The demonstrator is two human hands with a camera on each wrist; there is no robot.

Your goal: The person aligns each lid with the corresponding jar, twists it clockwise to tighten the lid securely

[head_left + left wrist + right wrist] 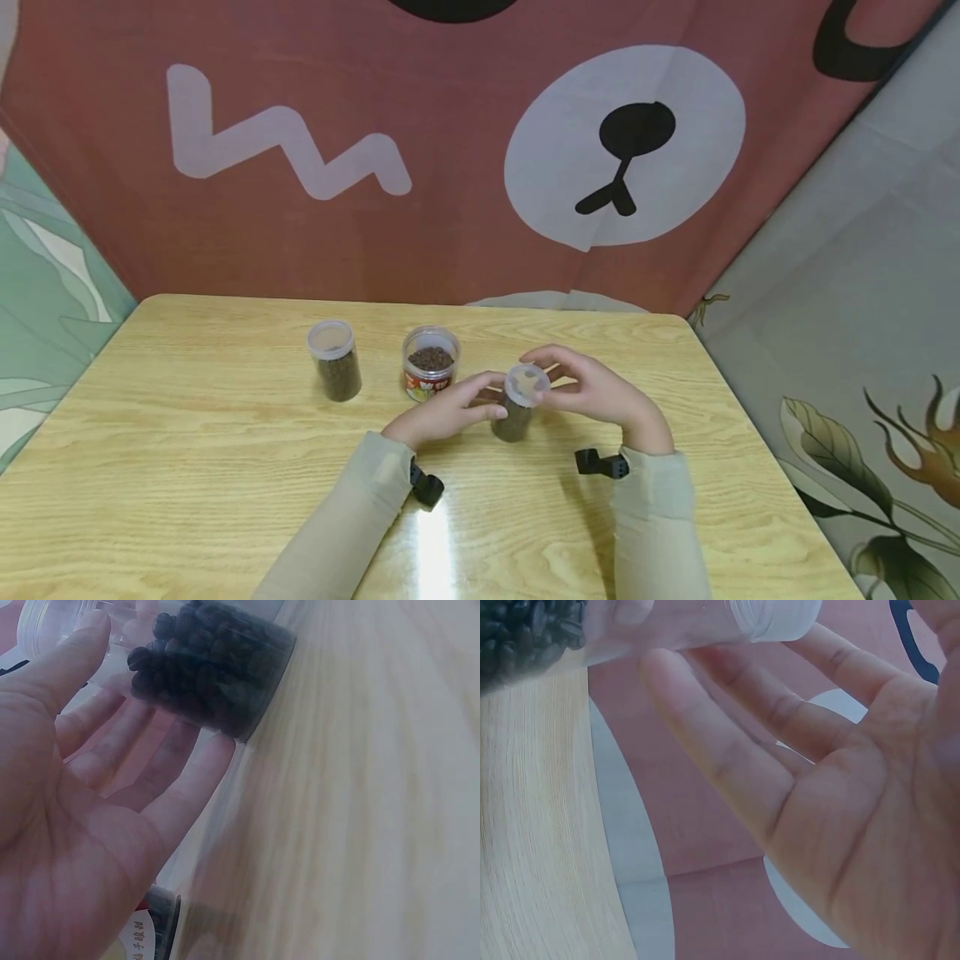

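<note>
A clear jar [513, 423] of dark bean-like pieces stands in front of me, a translucent lid [527, 385] on top. My left hand [452, 408] holds it from the left; in the left wrist view the thumb lies near the lid end and several fingertips touch the side. To the right, my right hand [588, 392] is spread loosely about the lid, its thumb right at the rim. The right wrist view shows its fingers [727, 761] nearly straight, one tip beside the clear wall below the lid [789, 619].
Behind my left hand stands a lidless jar [427, 385] with a red printed label and brown bits inside. Farther left is a second lidded jar [337, 375] with dark contents. The wooden table [187, 433] meets a printed cloth [450, 233] at its back edge.
</note>
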